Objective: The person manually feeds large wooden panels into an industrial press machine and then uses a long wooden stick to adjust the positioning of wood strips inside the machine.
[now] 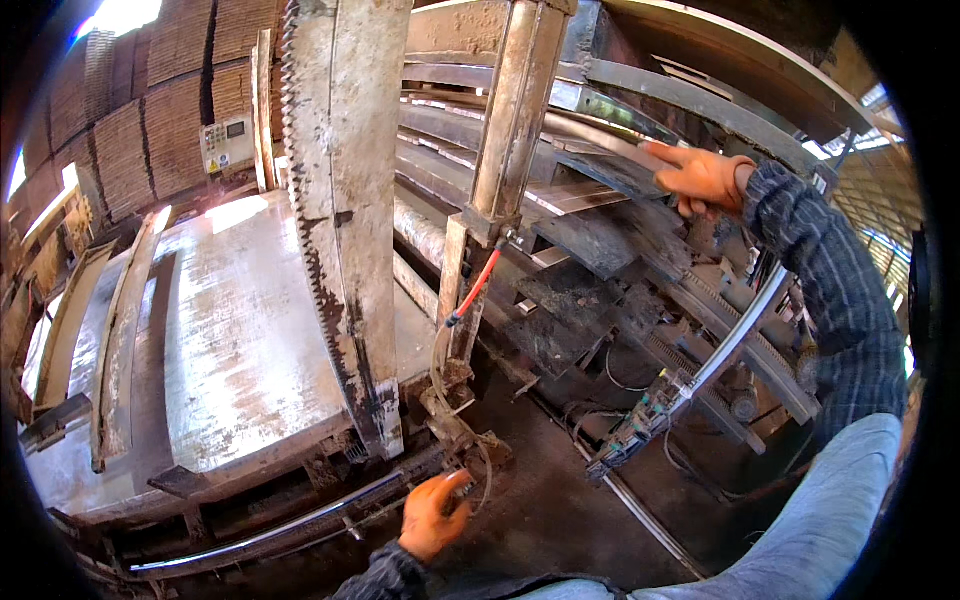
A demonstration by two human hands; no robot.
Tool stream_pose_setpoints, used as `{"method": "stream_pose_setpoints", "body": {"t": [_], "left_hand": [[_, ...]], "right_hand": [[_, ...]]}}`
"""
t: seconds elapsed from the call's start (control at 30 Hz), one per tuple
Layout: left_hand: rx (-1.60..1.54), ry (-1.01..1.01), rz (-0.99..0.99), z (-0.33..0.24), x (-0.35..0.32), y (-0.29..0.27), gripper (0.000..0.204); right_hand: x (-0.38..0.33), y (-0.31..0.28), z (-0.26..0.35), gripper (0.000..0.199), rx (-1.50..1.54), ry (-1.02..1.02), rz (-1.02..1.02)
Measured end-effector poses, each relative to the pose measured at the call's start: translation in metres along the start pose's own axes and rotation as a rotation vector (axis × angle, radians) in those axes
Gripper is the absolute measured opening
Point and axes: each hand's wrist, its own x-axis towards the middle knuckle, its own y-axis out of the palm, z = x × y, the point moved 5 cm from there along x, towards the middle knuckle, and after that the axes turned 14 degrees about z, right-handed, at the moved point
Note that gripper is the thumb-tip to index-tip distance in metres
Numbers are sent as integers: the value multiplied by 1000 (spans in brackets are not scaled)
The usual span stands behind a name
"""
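Note:
My right hand (695, 178), in an orange glove, reaches out at the upper right. Its fingers close round the near end of a pale wooden stick (600, 137), with the index finger along it. The stick points left towards stacked boards and metal beams (450, 125). Low in the middle is my left hand (433, 518), also gloved in orange, with its fingers curled. It is beside a rusty bracket (465, 440) and a thin hose at the foot of a machine post (510, 120). Whatever those fingers hold is hidden.
A tall toothed metal upright (350, 220) stands left of the post. Behind it lies a wide, shiny metal plate (235, 340). A red air hose (480, 280) hangs from the post. Dark machinery and a slanted metal arm (735, 335) are at the right. Stacked sheets and a control box (228, 145) stand far left.

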Motion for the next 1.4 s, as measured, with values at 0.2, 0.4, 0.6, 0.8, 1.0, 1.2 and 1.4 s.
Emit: {"method": "stream_pose_setpoints", "body": {"t": [0.2, 0.4, 0.6, 0.8, 1.0, 1.2, 1.4], "left_hand": [[-87, -410, -30, 48, -83, -1, 41], [-187, -391, -73, 34, -61, 11, 42], [-187, -468, -32, 43, -75, 5, 42], [-280, -521, -7, 46, -83, 22, 39], [-298, -508, -119, 45, -81, 11, 40], [-176, -502, -14, 70, -107, 12, 44], [-283, -541, -3, 77, -106, 16, 45]], "right_hand": [[-11, 21, -8, 69, -9, 126, 66], [-6, 0, -20, 64, 50, 0, -34], [-15, 19, -7, 65, -69, 106, 25], [-45, 8, -5, 62, -25, 110, -57], [-94, 38, -11, 59, 65, 93, -20], [-126, 61, -27, 59, 125, 202, -1], [-135, 55, -5, 60, 97, 219, -12]]}}
